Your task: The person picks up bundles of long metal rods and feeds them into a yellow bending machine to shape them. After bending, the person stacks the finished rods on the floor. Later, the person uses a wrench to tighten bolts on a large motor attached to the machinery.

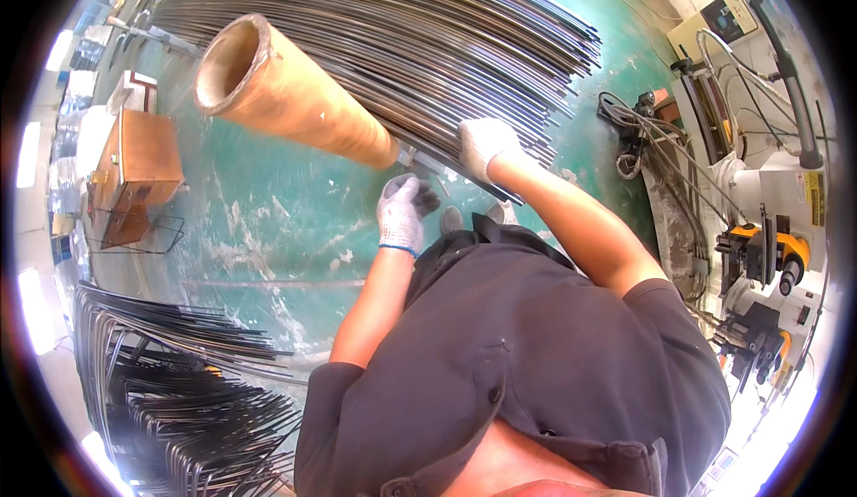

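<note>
Gloves cover both hands, white knit with darker palms. The left hand (403,214), at about eleven o'clock from the person's dark shirt (527,354), hangs with its fingers curled loosely and grips nothing that I can see. The right hand (486,144), farther out at twelve o'clock, lies palm down on the near edge of the bundle of long metal rods (402,33), its fingers bent over a few of them; whether it truly clasps one I cannot tell.

Judging by how things lie, the work looks early or midway: the bundle is thick, while at seven o'clock a rack of bent wire frames (187,390) stands on the green floor (268,229). A cardboard tube (286,91) slants just beyond the left hand, at eleven o'clock, its lower end at the rods' edge. A brown box (138,167) sits at nine o'clock, and a yellow and black machine (768,256) at three.
</note>
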Action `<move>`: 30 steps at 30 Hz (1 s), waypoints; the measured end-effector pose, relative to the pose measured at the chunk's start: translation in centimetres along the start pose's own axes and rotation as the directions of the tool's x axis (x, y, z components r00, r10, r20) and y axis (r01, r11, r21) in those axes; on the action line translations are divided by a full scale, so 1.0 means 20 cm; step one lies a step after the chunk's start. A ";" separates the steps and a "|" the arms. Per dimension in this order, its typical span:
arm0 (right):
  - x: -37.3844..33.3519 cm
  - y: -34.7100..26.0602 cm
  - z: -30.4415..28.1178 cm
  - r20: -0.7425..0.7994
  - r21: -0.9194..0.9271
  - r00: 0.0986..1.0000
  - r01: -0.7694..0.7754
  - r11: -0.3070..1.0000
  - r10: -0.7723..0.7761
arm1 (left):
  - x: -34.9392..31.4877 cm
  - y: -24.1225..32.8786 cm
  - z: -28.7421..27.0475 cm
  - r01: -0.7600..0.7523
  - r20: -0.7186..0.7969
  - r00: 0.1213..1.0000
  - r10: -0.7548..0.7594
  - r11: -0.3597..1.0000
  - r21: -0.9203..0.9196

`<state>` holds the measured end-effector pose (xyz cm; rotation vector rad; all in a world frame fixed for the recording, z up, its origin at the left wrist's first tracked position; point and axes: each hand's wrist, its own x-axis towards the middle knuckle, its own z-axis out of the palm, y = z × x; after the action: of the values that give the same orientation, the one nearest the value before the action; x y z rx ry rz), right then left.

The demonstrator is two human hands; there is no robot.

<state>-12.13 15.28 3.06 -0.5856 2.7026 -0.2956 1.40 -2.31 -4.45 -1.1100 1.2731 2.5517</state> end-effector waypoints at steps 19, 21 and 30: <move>-1.75 0.84 -0.04 0.068 0.020 0.840 -0.541 0.841 0.539 | 0.55 0.28 0.30 0.259 0.475 0.880 -0.029 0.867 -0.427; -2.19 1.09 0.03 -0.014 -0.005 0.773 -0.634 0.773 0.634 | 0.53 0.29 0.40 0.248 0.330 0.939 -0.095 0.852 -0.461; -2.15 1.17 0.34 -0.438 0.064 0.703 -0.597 0.800 0.560 | 0.13 0.11 0.64 0.210 0.414 0.904 -0.107 0.955 -0.211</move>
<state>18.63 53.89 3.30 0.3982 3.1616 -0.1507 -8.69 4.98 0.32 -0.6353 0.7456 2.6742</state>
